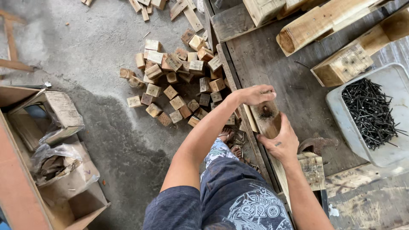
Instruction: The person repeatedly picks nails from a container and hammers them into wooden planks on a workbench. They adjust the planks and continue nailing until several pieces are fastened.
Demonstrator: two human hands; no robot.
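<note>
I hold a short wooden plank (pixel 266 116) with a dark knot, upright at the front edge of a dark wooden workbench (pixel 272 64). My left hand (pixel 255 94) rests over the plank's top end, fingers curled on it. My right hand (pixel 282 144) grips the plank's lower part from below. A longer pale board (pixel 313 170) lies on the bench just under my right hand.
Several small wooden blocks (pixel 179 81) lie heaped on the concrete floor left of the bench. A grey tray of black nails (pixel 371 111) stands at the right. Thick timber pieces (pixel 324 21) lie at the back. An open cardboard box (pixel 51 140) sits lower left.
</note>
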